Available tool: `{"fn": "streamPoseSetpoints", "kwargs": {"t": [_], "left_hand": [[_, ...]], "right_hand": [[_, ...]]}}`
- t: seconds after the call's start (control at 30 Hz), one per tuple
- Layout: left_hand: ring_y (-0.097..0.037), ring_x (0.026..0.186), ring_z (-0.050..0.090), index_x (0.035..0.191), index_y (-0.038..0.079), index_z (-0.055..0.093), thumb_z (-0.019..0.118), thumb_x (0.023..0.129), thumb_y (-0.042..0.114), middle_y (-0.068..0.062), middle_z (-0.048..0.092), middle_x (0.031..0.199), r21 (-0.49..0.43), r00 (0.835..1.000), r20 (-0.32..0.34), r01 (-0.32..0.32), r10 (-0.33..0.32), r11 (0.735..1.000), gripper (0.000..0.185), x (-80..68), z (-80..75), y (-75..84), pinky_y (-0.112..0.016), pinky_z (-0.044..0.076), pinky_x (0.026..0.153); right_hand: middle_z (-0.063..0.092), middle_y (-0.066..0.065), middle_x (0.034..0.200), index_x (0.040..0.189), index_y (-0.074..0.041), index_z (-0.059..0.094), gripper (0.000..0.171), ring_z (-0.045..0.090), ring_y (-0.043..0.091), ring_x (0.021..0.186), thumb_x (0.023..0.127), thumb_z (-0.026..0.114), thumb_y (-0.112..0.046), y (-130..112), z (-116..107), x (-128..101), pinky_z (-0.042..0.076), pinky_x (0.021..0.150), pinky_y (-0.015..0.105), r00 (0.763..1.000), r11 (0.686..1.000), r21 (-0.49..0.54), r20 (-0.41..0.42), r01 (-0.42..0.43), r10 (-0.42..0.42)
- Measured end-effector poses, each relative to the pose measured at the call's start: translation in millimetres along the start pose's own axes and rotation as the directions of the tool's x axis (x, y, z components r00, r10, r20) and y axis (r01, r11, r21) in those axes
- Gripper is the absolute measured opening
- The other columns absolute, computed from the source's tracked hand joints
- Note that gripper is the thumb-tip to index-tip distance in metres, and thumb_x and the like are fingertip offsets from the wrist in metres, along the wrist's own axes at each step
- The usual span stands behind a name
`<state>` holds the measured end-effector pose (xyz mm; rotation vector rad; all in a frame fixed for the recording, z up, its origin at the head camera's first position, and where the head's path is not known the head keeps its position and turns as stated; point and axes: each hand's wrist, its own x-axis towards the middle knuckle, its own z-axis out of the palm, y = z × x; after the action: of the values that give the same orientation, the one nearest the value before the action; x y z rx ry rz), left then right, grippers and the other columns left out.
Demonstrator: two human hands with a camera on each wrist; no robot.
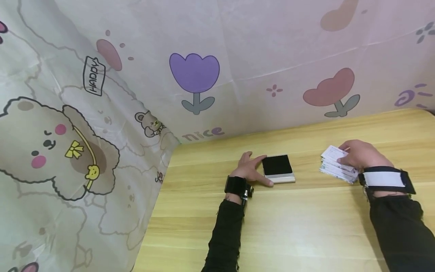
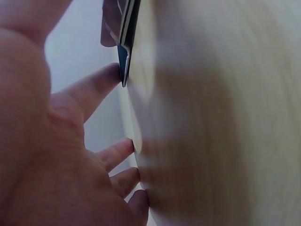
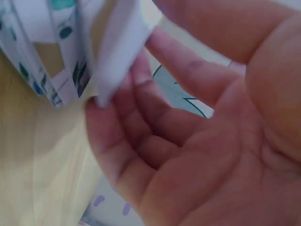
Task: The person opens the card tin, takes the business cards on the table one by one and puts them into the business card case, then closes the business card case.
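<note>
Your right hand has its fingers curled onto a stack of cards; lift only the top card, cleanly, so the fanned stack stays put. Your left hand lies flat, fingers straight against the black box at its 3 o'clock, with the cards further right on the tabletop.

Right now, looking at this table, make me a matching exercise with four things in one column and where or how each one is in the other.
Things:
1. left hand
2. right hand
3. black-topped box
4. purple tulip

Places or states:
A. printed on the backdrop cloth
B. on the stack of cards
C. flat on the wooden table, between the hands
D. fingers spread, touching the box's left edge

Pairs: 1-D, 2-B, 3-C, 4-A
</note>
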<state>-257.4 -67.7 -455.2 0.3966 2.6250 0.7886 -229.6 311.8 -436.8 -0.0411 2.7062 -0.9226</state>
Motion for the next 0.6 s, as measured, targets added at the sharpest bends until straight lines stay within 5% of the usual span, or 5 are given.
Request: {"fn": "streamPoseSetpoints", "kwargs": {"t": [0.1,0.37,0.6], "left_hand": [[-0.030,0.156,0.013,0.157,0.043,0.043,0.100,0.063,0.046,-0.007,0.013,0.171,-0.009,1.000,0.002,-0.008,0.008,1.000,0.111,-0.5,-0.6,-0.1,-0.064,0.033,0.114],[-0.028,0.155,0.013,0.158,0.043,0.041,0.099,0.065,0.048,-0.007,0.012,0.171,0.024,1.000,0.002,-0.012,0.012,1.000,0.110,1.7,-3.4,-0.9,-0.063,0.035,0.114],[-0.028,0.155,0.014,0.158,0.046,0.040,0.098,0.064,0.051,-0.005,0.012,0.171,0.030,1.000,0.009,-0.001,0.000,1.000,0.110,3.3,-0.8,-3.0,-0.063,0.035,0.113]], "right_hand": [[0.055,0.045,0.113,0.129,0.025,0.046,0.052,0.065,0.032,0.076,0.094,0.069,-0.006,-2,-2,-3,0.056,0.060,0.040,0.998,1.000,0.021,-0.053,-0.014,0.016],[0.066,0.027,0.091,0.121,0.025,0.055,0.043,0.062,0.036,0.077,0.098,0.065,-0.011,-3,-12,-8,0.047,0.059,0.035,0.990,1.000,0.004,-0.138,-0.027,0.028],[0.066,0.028,0.095,0.120,0.020,0.057,0.043,0.061,0.038,0.082,0.103,0.060,-0.019,-11,-13,-10,0.046,0.061,0.035,0.983,0.999,0.036,-0.181,-0.009,0.015]]}}
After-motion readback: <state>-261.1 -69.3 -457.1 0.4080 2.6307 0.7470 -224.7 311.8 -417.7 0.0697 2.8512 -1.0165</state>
